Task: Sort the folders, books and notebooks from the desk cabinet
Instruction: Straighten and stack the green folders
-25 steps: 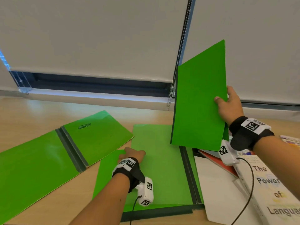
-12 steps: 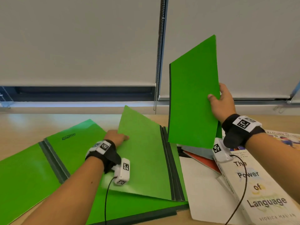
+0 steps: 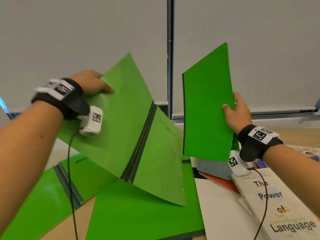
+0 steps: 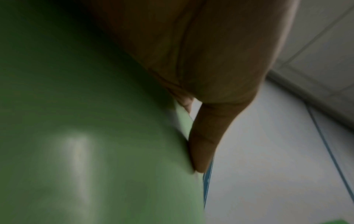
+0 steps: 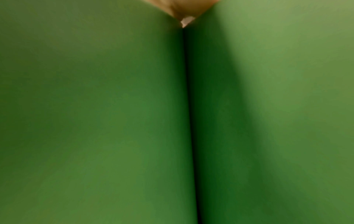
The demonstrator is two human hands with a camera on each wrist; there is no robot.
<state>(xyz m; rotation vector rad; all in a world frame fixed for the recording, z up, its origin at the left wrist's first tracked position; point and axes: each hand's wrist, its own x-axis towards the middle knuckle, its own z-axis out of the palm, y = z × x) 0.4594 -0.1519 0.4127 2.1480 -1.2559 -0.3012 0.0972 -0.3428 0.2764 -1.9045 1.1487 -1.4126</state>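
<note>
My left hand [image 3: 93, 82] grips the upper left edge of an open green folder [image 3: 124, 129] with a dark spine, lifted and tilted above the desk; the left wrist view shows my thumb [image 4: 203, 145] pressed on its cover [image 4: 95, 136]. My right hand [image 3: 235, 111] grips the right edge of a closed green folder [image 3: 207, 108], held upright in the air. That folder [image 5: 114, 121] fills the right wrist view. Another open green folder [image 3: 43, 196] lies flat at the left, and one more green folder [image 3: 142, 215] lies under the lifted one.
Right of the folders lies a pile: the white book "The Power of Language" [image 3: 284, 210], a white sheet [image 3: 220, 210], a red-covered book [image 3: 223, 184] and a grey notebook [image 3: 213, 168]. Grey roller blinds [image 3: 86, 32] and a bead chain [image 3: 169, 58] stand behind the wooden desk [image 3: 86, 210].
My left hand has raised the open green folder off the one beneath it, up and leftward. The right hand still holds its folder upright, a little further right.
</note>
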